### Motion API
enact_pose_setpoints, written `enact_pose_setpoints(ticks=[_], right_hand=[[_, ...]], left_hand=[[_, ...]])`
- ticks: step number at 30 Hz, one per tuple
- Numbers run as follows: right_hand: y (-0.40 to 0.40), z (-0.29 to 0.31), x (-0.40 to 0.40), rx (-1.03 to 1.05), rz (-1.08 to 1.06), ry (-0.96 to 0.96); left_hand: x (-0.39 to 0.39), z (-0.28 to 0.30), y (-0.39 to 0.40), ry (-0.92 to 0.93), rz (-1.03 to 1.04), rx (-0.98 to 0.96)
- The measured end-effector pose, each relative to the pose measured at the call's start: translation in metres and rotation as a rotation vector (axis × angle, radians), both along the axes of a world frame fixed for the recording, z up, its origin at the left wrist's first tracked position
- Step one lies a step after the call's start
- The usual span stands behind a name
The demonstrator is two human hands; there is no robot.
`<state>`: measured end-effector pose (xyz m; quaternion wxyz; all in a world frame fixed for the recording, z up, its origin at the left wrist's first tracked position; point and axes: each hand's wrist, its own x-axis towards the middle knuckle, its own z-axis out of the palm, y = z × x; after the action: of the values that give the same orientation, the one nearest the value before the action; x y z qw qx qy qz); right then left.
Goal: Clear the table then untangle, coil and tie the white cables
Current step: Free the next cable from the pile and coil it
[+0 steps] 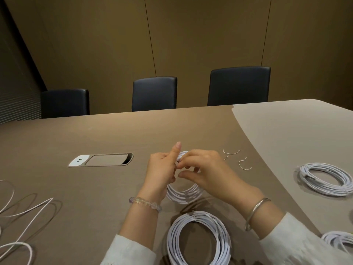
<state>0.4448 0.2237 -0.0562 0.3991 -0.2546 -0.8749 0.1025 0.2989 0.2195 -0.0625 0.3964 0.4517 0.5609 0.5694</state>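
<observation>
Above the brown table [95, 134], the left hand [162, 169] and right hand [208, 171] pinch the top of a small white cable coil [181, 196] (thumb raised), its loops hanging below both grips.

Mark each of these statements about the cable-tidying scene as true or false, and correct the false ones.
1. Both hands hold the same coil. True: the left hand and right hand grip the held coil raised above the table.
2. Five chairs stand behind the table. False: three chairs show, the middle chair among them.
3. A finished coil lies just in front of the person. True.
4. Loose wire ties lie to the right of the hands. True.
5. All cable on the table is coiled. False: loose cable sprawls uncoiled at the left.
6. The table's socket panel is at the right of the hands. False: it is at their left.
</observation>
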Motion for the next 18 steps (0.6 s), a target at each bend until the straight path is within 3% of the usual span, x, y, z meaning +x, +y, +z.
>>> enact_pose_setpoints(ticks=[4,9,12,18], right_hand=[[0.001,0.004,0.001,0.057,-0.059,0.073],[0.004,0.016,0.015,-0.307,-0.051,0.247],[0.003,0.020,0.020,-0.571,0.096,0.308],[0.005,0.024,0.029,-0.736,0.167,0.311]], left_hand=[[0.007,-0.001,0.000,0.017,-0.075,-0.007],[0.008,0.004,-0.007,0.011,-0.221,-0.049],[0.011,0.006,-0.013,0.009,-0.352,-0.073],[0.010,0.015,-0.020,-0.039,-0.559,-0.164]])
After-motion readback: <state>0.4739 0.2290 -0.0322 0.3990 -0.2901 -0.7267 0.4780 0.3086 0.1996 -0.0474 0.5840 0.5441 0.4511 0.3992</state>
